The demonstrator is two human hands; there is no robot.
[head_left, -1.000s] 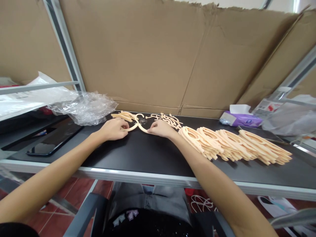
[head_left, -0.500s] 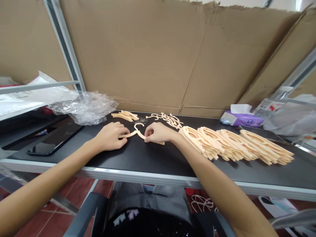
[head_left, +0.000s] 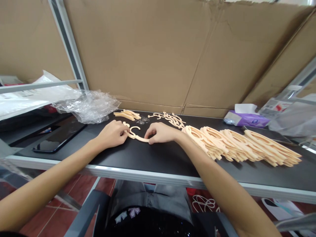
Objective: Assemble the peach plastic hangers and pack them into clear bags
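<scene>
Between my hands is a cream-coloured clothes hanger (head_left: 140,138) with its curved hook pointing away from me, just above the black tabletop (head_left: 148,161). My left hand (head_left: 113,134) is closed on the hanger's left arm, and part of that arm shows past the fingertips. The fingers of my right hand (head_left: 161,133) pinch the end of the right arm, covering its tip. Beyond my hands lie a small pile of slim cream arm pieces (head_left: 127,114) and, farther right, a loose heap of cream hooks (head_left: 170,118).
Several overlapping stacks of cream hangers (head_left: 237,144) fill the right side. Behind them are a purple tissue pack (head_left: 249,118) and clear plastic bags. Crumpled clear plastic (head_left: 91,104) and a dark phone-like slab (head_left: 59,136) lie left. Cardboard (head_left: 148,56) walls the back.
The hanger has turned: its left arm now angles up and away, while the right arm extends toward my right hand. Both hands keep their grip. The camera view has shifted slightly.
</scene>
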